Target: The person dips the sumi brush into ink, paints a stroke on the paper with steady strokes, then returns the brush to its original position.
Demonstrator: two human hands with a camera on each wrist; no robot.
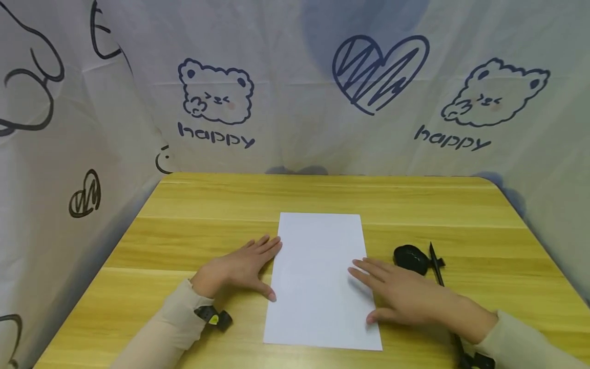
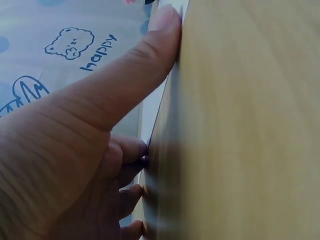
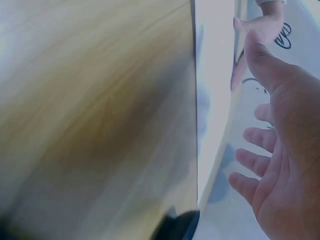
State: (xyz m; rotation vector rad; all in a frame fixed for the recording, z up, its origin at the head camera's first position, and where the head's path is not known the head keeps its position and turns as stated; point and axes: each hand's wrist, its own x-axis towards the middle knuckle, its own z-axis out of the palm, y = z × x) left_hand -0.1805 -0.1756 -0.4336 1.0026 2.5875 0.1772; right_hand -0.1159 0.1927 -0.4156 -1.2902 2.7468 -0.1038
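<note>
- From the head view I see the sheet (image 1: 318, 292) lying flat on the worktop (image 1: 175, 241), roughly midway between its left and right edges and well apart from its far edge; I make out no marks on it.
- The left hand (image 1: 239, 266) is at the sheet's left edge, thumb spread wide from the fingers, pinching nothing.
- The right hand (image 1: 405, 294) reaches over the sheet's right edge, thumb likewise apart, holding nothing.
- Nearer the worktop's right edge I find a black lump (image 1: 410, 259) beside a black stick (image 1: 436, 266), which runs partly hidden under the right arm.
- On the left wrist view the thumb tip meets the sheet's edge and the other fingers bend slightly, tips low; I cannot tell how hard they press.
- On the right wrist view the fingers are slightly spread and gently curved, seemingly clear of the sheet.
- I judge the step to be squaring or steadying the sheet; the next move calls for light, flat fingers on both long edges, with no push that might buckle it.
</note>
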